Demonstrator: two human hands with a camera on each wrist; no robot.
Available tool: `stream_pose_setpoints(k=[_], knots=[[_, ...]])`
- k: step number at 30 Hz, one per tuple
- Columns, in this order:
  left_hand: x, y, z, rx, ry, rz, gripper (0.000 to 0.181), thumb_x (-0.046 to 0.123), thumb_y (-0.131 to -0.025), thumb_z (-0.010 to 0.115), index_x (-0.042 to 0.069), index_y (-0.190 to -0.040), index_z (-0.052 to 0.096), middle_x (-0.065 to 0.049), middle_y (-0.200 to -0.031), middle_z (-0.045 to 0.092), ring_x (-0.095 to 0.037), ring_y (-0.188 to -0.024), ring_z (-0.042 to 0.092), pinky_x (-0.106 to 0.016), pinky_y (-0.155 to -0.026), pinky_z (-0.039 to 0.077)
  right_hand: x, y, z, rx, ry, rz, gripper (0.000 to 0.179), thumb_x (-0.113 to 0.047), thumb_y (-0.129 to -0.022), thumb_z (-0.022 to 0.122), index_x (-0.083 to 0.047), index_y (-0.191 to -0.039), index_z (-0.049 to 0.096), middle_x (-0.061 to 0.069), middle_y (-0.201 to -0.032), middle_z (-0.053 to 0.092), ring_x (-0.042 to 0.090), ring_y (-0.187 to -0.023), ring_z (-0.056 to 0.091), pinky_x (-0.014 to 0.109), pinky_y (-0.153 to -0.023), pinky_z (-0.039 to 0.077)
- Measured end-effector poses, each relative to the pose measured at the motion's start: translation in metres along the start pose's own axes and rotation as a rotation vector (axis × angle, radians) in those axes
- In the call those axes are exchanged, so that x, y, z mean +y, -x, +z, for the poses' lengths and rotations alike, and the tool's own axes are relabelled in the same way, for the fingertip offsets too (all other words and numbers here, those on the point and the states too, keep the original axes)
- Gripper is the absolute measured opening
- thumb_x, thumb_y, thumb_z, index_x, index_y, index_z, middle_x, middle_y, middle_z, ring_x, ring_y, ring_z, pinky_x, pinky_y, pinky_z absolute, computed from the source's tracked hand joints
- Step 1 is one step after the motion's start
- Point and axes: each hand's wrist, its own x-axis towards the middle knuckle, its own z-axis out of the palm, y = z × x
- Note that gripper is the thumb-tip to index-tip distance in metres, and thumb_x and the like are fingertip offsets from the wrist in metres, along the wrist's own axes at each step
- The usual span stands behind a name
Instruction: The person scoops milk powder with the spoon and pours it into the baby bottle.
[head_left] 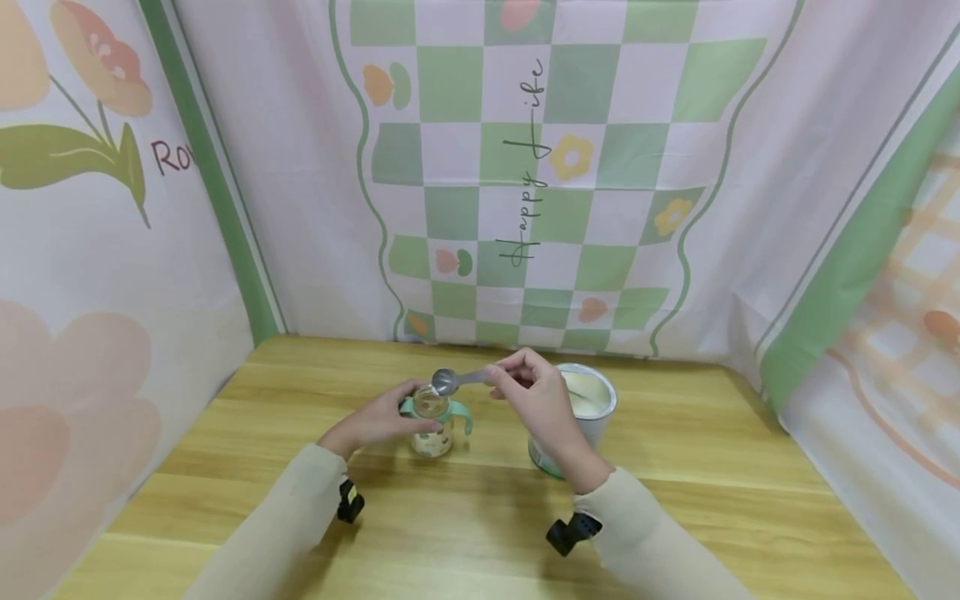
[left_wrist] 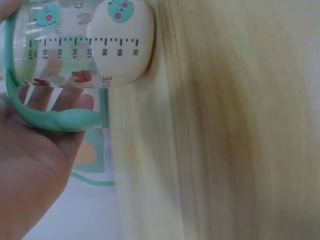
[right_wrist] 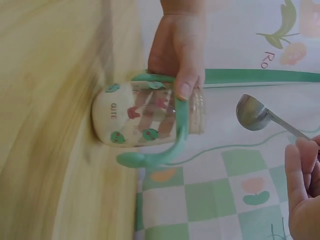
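A clear baby bottle (head_left: 431,442) with mint-green handles stands upright on the table, its mouth uncapped. My left hand (head_left: 384,419) holds it around the neck and handle ring, thumb in front. Whitish contents fill the lower part of the bottle (left_wrist: 107,45), reaching roughly the 90 to 120 marks in the left wrist view. My right hand (head_left: 534,393) pinches the handle of a metal measuring spoon (head_left: 444,382). The spoon's bowl is just above the bottle mouth in the head view; the right wrist view shows the spoon (right_wrist: 252,113) apart from the rim.
An open can (head_left: 594,430) of pale powder stands on the wooden table (head_left: 450,542), right beside and partly behind my right hand. Printed curtains (head_left: 510,208) hang along the table's back and sides. Dark wrist cameras (head_left: 573,533) sit on both sleeves.
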Motion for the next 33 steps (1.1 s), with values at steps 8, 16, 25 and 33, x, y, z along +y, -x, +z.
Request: stream_pose_setpoints(k=[8, 16, 25, 33], knots=[[0.003, 0.0, 0.0, 0.014, -0.049, 0.022, 0.069, 0.043, -0.085, 0.081, 0.021, -0.142, 0.049, -0.001, -0.125, 0.061, -0.026, -0.12, 0.055, -0.059, -0.104, 0.04, -0.003, -0.001, -0.014, 0.03, -0.023, -0.013, 0.024, -0.02, -0.097, 0.07, 0.002, -0.103, 0.063, 0.015, -0.092, 0.07, 0.024, -0.077, 0.069, 0.035, -0.076, 0.06], [0.013, -0.003, -0.002, 0.023, -0.112, 0.03, 0.078, 0.046, -0.084, 0.08, 0.019, -0.148, 0.045, -0.004, -0.135, 0.056, -0.028, -0.125, 0.052, -0.057, -0.105, 0.04, -0.004, -0.001, -0.027, 0.068, 0.008, 0.008, 0.028, -0.025, -0.098, 0.069, 0.003, -0.103, 0.064, 0.021, -0.094, 0.07, 0.02, -0.076, 0.07, 0.031, -0.077, 0.059], [0.03, -0.012, -0.004, 0.034, -0.113, 0.176, 0.063, 0.036, -0.092, 0.073, 0.013, -0.145, 0.048, -0.009, -0.145, 0.052, -0.028, -0.133, 0.046, -0.049, -0.112, 0.034, -0.009, 0.0, -0.045, 0.101, 0.003, 0.001, 0.031, -0.026, -0.098, 0.069, 0.004, -0.104, 0.063, 0.019, -0.093, 0.069, 0.02, -0.076, 0.071, 0.03, -0.076, 0.059], [0.051, -0.022, 0.002, 0.067, -0.132, 0.271, 0.057, 0.034, -0.092, 0.075, 0.014, -0.141, 0.053, -0.008, -0.143, 0.055, -0.021, -0.131, 0.05, -0.042, -0.112, 0.037, -0.007, -0.001, -0.061, 0.116, 0.026, -0.03, 0.032, -0.026, -0.099, 0.067, 0.005, -0.106, 0.062, 0.017, -0.091, 0.069, 0.018, -0.076, 0.07, 0.028, -0.077, 0.059]])
